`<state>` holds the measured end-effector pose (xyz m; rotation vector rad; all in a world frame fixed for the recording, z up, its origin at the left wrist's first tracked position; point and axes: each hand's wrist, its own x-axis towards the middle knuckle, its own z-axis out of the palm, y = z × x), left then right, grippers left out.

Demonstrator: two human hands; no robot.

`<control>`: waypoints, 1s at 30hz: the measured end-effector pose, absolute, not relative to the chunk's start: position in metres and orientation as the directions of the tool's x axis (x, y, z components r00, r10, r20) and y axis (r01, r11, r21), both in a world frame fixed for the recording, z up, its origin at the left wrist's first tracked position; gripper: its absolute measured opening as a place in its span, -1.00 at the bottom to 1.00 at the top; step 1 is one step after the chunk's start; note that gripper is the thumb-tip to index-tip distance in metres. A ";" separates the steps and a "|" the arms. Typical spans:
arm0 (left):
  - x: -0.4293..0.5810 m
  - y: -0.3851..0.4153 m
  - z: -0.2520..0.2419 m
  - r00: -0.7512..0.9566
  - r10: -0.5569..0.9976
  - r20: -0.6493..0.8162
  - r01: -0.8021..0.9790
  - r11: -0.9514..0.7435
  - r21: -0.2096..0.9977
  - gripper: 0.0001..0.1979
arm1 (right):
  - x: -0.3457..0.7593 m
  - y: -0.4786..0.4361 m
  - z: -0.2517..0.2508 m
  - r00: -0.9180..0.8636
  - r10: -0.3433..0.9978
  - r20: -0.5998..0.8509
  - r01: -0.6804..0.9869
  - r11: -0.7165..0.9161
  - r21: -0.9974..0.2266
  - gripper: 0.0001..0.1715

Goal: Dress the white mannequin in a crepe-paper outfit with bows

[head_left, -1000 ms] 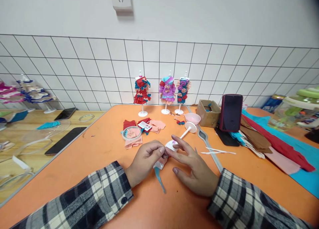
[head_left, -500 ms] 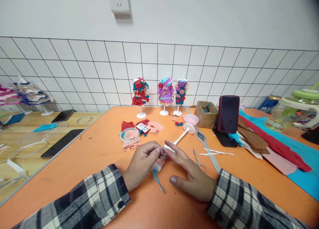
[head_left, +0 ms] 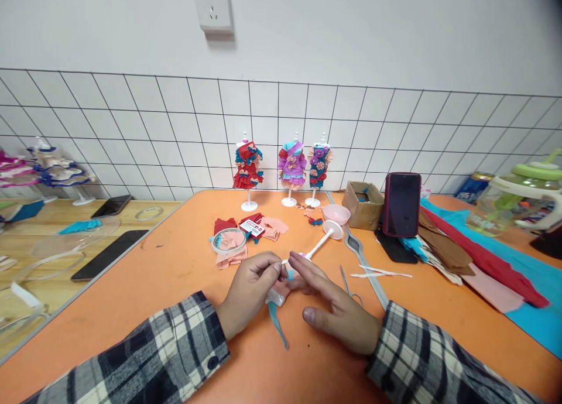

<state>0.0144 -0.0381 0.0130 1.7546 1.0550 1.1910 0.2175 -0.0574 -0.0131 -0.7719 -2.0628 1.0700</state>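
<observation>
Pinching at its fingertips, the left hand [head_left: 254,281] sits in the head camera's view close against the right hand [head_left: 338,310], and the step under way looks to be fine handling of pale pink cloth [head_left: 281,288] beside a white stand [head_left: 319,245]. The left fingers are curled, thumb against forefinger, over something too small to make out; the right fingers reach out straight and close together, thumb well apart, with no grasp to be seen, though whether they touch the cloth cannot be told. As a judgement, the next move calls for a steady left pinch and a light, precise right touch, with the loose teal strip [head_left: 276,322] kept out of the way. The cloth lies just below the fingertips, between the hands and partly covered by them, and the strip trails beneath it toward the near side of the orange table [head_left: 175,269]. The stand is tipped over, its stem slanting from the hands toward the far edge, its round base near a pink bowl [head_left: 336,215]; whether cloth and stand are joined is hidden. Scissors [head_left: 345,278] lie just beside the right hand, partly covered. Toward the far left corner, a clear ring [head_left: 228,252] rests on cloth scraps [head_left: 232,260]; three dressed forms [head_left: 292,170] stand upright along the far edge.
</observation>
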 end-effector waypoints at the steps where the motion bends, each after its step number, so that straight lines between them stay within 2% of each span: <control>1: 0.014 -0.038 0.013 0.220 0.917 0.333 0.219 -0.379 0.899 -0.73 | 0.218 -0.057 -0.013 -0.590 0.751 0.296 0.189 0.485 -0.854 -0.19; 8: 0.015 -0.038 0.014 0.240 0.911 0.334 0.224 -0.387 0.894 -0.73 | 0.218 -0.056 -0.016 -0.589 0.757 0.283 0.096 0.413 -0.906 -0.15; 14: 0.014 -0.037 0.012 0.209 0.912 0.352 0.264 -0.399 0.878 -0.74 | 0.214 -0.054 -0.020 -0.505 0.817 0.278 -0.074 0.279 -0.957 0.04; 18: 0.016 -0.037 0.010 0.367 0.857 0.360 0.306 -0.477 0.824 -0.73 | 0.211 -0.053 -0.017 -0.318 0.907 0.274 -0.167 0.231 -0.958 0.14; 21: 0.018 -0.039 0.004 0.492 0.746 0.448 0.353 -0.642 0.681 -0.79 | 0.208 -0.053 -0.015 -0.282 0.932 0.228 -0.234 0.164 -0.958 0.21; 23: 0.020 -0.041 0.001 0.539 0.690 0.483 0.369 -0.709 0.601 -0.82 | 0.205 -0.054 -0.014 -0.268 0.944 0.194 -0.218 0.136 -0.966 0.22; 26: 0.020 -0.042 0.000 0.565 0.672 0.479 0.393 -0.729 0.560 -0.82 | 0.201 -0.056 -0.012 -0.234 0.959 0.162 -0.156 0.128 -0.979 0.18; 28: 0.017 -0.042 0.003 0.547 0.689 0.475 0.418 -0.717 0.558 -0.80 | 0.204 -0.052 -0.009 -0.178 0.966 0.190 -0.106 0.173 -0.979 0.12; 30: 0.012 -0.042 0.006 0.522 0.715 0.465 0.438 -0.693 0.573 -0.76 | 0.215 -0.040 -0.003 -0.040 0.957 0.287 0.017 0.288 -0.957 0.03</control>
